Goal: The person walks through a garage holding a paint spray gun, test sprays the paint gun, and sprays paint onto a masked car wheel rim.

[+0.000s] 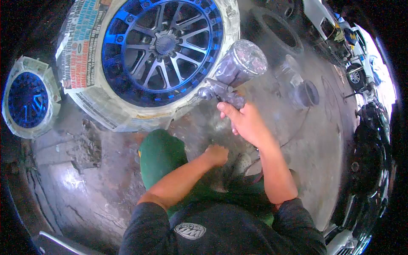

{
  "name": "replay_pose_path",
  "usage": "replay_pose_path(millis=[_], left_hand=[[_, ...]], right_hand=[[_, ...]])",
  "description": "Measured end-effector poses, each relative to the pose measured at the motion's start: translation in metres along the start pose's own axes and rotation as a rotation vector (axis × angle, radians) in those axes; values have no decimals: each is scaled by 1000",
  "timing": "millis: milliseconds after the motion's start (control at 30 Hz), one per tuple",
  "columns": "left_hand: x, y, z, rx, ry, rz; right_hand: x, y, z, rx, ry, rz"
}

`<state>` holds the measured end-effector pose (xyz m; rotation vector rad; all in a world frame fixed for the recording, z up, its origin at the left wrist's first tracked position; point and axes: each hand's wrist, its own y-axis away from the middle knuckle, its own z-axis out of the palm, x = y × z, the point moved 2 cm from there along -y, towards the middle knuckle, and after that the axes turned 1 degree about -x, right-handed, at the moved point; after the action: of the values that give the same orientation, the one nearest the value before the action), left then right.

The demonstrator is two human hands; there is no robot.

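Note:
My right hand [247, 122] grips a paint spray gun [221, 91] by its handle, thumb toward the nozzle side. A paint-smeared cup [241, 63] sits on top of the gun. The nozzle points left toward the near rim of a large wheel [165, 44], blue around the edge with grey and dark spokes. Newspaper [87, 46] and masking tape cover the tyre around it. My left hand [217, 155] is closed in a fist beside my green-clad knee, apart from the wheel; whatever may be inside it is hidden.
A second masked wheel with blue paint [27, 100] stands at the left. A bare tyre [278, 29] lies on the floor behind. A small container [306, 93] is right of the gun, with a thin hose [295, 132] nearby. Vehicles [357, 76] line the right side.

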<state>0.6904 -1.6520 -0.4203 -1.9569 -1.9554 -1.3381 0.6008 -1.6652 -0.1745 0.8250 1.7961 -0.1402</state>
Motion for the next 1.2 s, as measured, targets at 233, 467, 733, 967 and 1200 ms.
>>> replay_pose_path(millis=[233,467,733,967,1200], left_hand=[[6,-6,-1,-25,-55,-2],[-3,-3,-3,-13,-84,-20],[-19,-6,3,14,-74,-67],[-34,-6,10,18,-76,-85],[-37,-5,8,25,-52,-116]], right_hand=[[17,-13,-30,227,102,56],[14,-34,-52,488,206,-148],[-28,-40,-53,577,70,-201],[-51,-50,-35,479,-183,-478],[-84,-24,-21,149,-342,-460]])
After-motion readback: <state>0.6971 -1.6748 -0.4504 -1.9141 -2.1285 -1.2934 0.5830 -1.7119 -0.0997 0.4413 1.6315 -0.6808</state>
